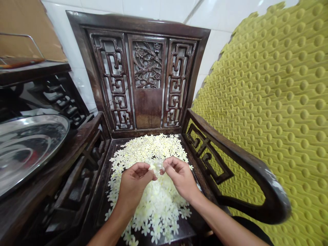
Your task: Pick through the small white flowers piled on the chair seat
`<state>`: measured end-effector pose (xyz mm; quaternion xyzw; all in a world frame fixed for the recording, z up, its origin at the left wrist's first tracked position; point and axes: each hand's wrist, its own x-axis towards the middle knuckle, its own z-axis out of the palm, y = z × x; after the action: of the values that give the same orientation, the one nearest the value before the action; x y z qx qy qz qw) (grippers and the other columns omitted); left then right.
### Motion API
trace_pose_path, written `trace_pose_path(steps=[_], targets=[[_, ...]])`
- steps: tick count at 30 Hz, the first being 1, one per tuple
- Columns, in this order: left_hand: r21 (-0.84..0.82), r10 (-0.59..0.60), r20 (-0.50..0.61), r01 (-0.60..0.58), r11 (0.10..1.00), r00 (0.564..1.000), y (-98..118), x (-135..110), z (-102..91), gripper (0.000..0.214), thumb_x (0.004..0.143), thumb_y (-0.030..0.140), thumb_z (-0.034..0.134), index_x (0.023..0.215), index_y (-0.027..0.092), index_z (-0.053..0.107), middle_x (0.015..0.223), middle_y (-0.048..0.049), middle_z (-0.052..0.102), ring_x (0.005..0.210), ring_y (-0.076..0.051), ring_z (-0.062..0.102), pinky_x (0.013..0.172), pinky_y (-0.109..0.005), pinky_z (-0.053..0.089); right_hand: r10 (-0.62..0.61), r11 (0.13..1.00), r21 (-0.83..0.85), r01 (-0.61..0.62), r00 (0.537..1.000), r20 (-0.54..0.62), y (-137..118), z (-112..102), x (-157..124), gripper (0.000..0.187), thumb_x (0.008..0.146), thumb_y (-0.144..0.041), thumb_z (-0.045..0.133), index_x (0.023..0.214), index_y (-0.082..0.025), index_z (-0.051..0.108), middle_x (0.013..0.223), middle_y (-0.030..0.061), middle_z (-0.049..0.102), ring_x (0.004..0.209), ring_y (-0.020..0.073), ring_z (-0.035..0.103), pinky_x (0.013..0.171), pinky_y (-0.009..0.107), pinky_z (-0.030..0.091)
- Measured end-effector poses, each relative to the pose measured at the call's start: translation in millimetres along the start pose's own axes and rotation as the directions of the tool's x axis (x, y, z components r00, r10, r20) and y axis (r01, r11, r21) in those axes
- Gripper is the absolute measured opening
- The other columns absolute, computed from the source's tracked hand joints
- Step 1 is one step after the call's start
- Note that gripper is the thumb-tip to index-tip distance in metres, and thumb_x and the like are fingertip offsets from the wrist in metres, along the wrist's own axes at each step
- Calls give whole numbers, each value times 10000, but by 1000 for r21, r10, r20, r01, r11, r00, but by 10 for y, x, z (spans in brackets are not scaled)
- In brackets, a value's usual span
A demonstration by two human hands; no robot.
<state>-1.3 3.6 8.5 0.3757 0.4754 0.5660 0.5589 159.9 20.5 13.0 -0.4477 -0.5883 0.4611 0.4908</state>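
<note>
Head view, looking down: the person's left hand [133, 186] and right hand [180, 179] are hovering just above a heap of small cream-and-yellow flowers [156, 208], palms turned inward and close together. Both hands are in a narrow, curled pose, with the fingertips meeting around a pale blossom [156, 166] between them. The right thumb and forefinger are pinching toward it, but whether either hand has a firm hold is too small to tell.

The heap is lying directly beneath the hands and spreading past them, on the seat of a dark carved wooden armchair [147, 109]. The chair's back is standing ahead of the hands, and its lattice armrest [208, 153] is curving along their right. Further right, a yellow-green dimpled foam mat [269, 102] is leaning beside the chair. To the left of the hands, past the other armrest, a shiny steel tray [28, 150] is sitting well apart from them.

A hard pinch could be tearing such thin petals. A wrist or forearm dragging low could be scattering the heap, and flowers sliding off the seat's edge could be dropping through the carved gaps in the chair's side.
</note>
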Motion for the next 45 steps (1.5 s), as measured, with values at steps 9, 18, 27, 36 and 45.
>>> trace_pose_path(steps=[9, 18, 27, 36, 45], targets=[[-65, -33, -31, 31, 997, 999, -44, 37, -33, 194, 711, 203, 794, 842, 151, 660, 660, 28, 689, 622, -134, 685, 665, -253, 555, 51, 987, -150, -61, 996, -67, 131, -50, 46, 181, 906, -321, 587, 802, -177, 621, 745, 6, 628, 706, 159, 574, 656, 264, 454], [-51, -63, 96, 68, 996, 993, -8, 4, 2, 174, 709, 230, 814, 797, 145, 691, 673, 0, 716, 635, -142, 681, 708, -282, 570, -166, 943, -275, 186, 982, 93, 16, -3, -56, 92, 927, -258, 617, 922, -206, 693, 875, 21, 698, 844, 173, 637, 781, 284, 474], [-37, -63, 124, 68, 997, 990, -48, 3, 4, 188, 676, 230, 850, 794, 149, 729, 748, -19, 745, 731, -153, 679, 744, -278, 572, -210, 889, -401, 222, 975, 74, 15, -28, -49, 174, 918, -187, 588, 778, -215, 686, 738, -25, 706, 743, 157, 634, 774, 290, 419], [-73, -76, 123, 85, 994, 990, -51, -10, 8, 218, 676, 270, 861, 813, 146, 745, 776, -33, 763, 763, -167, 703, 775, -295, 590, -193, 899, -393, 194, 980, 43, 11, -15, -48, 162, 903, -188, 586, 773, -209, 680, 729, -20, 701, 749, 165, 631, 752, 283, 420], [-84, -71, 124, 82, 993, 990, -29, 12, 21, 176, 710, 276, 831, 791, 143, 749, 763, -37, 764, 718, -173, 719, 772, -318, 606, -180, 903, -389, 180, 983, 36, 12, -15, -59, 157, 893, -176, 585, 770, -203, 677, 744, -13, 701, 769, 171, 630, 773, 294, 424]])
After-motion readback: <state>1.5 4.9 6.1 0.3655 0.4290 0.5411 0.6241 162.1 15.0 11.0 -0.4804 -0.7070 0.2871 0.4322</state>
